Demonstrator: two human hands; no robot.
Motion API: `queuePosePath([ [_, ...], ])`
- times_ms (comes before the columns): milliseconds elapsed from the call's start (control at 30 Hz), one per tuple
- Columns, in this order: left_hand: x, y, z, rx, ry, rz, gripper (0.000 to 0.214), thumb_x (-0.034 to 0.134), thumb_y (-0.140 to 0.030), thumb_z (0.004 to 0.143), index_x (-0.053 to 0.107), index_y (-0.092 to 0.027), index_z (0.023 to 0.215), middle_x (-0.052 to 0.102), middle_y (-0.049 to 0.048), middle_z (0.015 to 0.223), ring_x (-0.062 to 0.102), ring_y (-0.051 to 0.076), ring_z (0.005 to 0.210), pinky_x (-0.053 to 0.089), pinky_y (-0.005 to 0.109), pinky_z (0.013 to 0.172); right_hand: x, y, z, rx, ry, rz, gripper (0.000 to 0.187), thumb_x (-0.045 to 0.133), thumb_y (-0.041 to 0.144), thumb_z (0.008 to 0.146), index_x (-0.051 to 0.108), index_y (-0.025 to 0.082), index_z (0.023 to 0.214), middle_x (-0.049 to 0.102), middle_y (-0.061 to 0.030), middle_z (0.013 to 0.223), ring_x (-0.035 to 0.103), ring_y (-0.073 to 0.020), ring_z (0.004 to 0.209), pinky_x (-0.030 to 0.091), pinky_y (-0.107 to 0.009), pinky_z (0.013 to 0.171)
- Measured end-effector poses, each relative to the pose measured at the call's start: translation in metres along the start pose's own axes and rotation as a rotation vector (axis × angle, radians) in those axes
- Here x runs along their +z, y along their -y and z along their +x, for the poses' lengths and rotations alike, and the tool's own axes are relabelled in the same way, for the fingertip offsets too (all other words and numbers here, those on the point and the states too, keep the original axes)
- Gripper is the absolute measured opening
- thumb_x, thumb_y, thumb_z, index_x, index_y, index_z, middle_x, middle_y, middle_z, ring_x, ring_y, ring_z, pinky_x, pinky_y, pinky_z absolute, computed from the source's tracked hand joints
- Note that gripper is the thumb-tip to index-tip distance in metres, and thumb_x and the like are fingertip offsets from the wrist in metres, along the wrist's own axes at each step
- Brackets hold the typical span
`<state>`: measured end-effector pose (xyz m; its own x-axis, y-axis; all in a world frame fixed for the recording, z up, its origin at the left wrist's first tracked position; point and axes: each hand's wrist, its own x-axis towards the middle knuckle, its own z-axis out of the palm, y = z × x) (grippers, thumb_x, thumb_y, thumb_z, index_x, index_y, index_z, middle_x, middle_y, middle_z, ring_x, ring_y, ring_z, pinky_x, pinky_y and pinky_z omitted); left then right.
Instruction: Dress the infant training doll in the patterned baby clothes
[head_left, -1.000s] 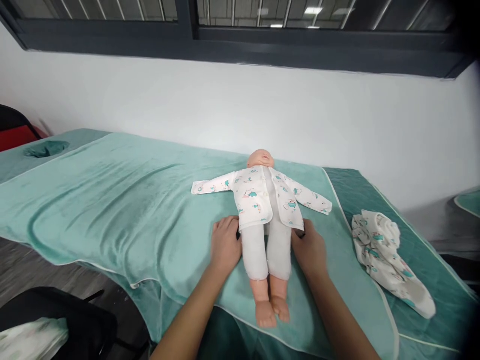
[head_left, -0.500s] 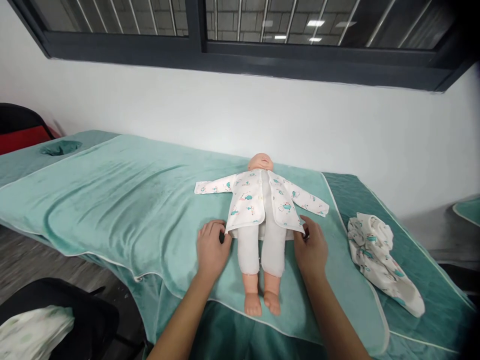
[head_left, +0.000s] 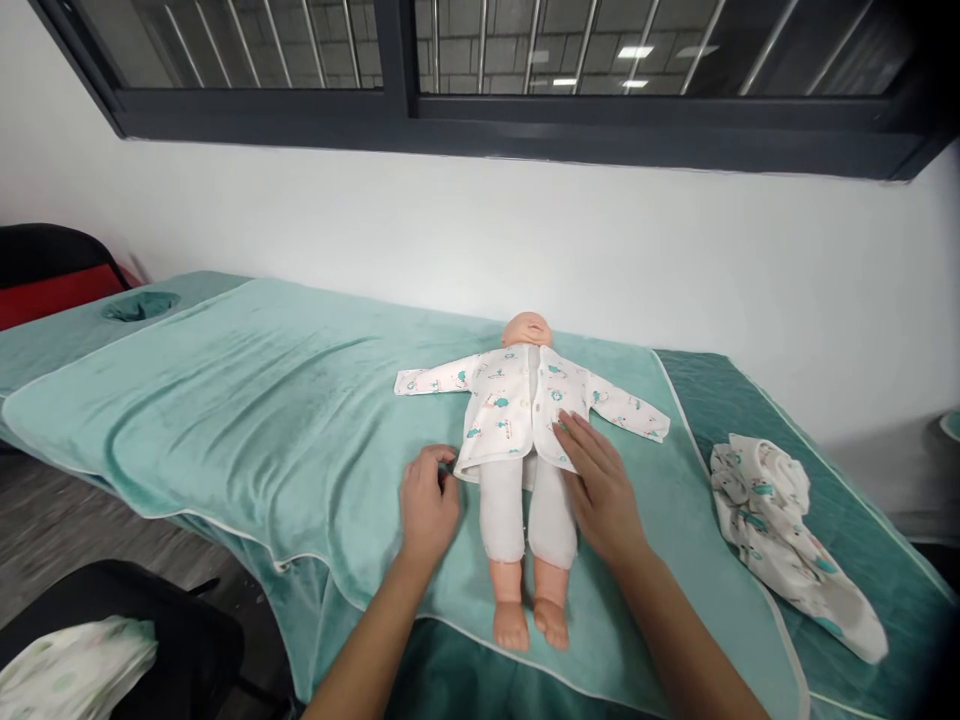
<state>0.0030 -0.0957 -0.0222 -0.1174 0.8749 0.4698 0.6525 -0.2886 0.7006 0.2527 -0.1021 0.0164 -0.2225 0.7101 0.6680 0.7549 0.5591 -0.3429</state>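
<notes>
Head view: right hand (head_left: 600,490) palm-down on shirt (head_left: 496,405) front.

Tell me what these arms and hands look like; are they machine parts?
No, a person's. The left hand and right hand are bare: no gloves, and no ring or watch shows. The left forearm and right forearm show no sleeves, cables or markings.

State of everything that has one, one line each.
Doll: on its back, feet bare
Patterned jacket: on doll, sleeves spread, fastening unclear
Left hand: curled at jacket hem, grip unclear
Right hand: fingers extended on jacket front
Patterned bundle: crumpled
Green blanket: spread, wrinkled
White cloth: rumpled
Window: can't tell if closed
</notes>
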Motion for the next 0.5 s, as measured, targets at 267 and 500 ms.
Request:
queuePosePath([
  [267,0.001,-0.005,0.009,-0.050,-0.008,0.010,0.021,0.043,-0.014,0.088,0.060,-0.021,0.097,0.067,0.0050,0.094,0.060,0.022,0.089,0.044,0.037,0.083,-0.010,-0.006,-0.014,-0.004,0.101,0.128,0.053,0.047,0.020,0.096,0.042,0.034,0.148,0.042,-0.0009,0.154,0.033,-0.0266,0.145,0.031,-0.056,0.116],
  [500,0.000,-0.011,0.013,-0.038,0.007,-0.017,0.025,0.042,-0.029,0.097,0.064,-0.022,0.105,0.070,0.0067,0.105,0.062,0.023,0.096,0.044,0.037,0.086,0.000,-0.031,-0.009,0.665,-0.274,0.565,0.039,0.054,0.040,0.094,0.061,0.024,0.129,0.058,-0.0068,0.139,0.051,-0.0256,0.131,0.036,-0.051,0.115],
])
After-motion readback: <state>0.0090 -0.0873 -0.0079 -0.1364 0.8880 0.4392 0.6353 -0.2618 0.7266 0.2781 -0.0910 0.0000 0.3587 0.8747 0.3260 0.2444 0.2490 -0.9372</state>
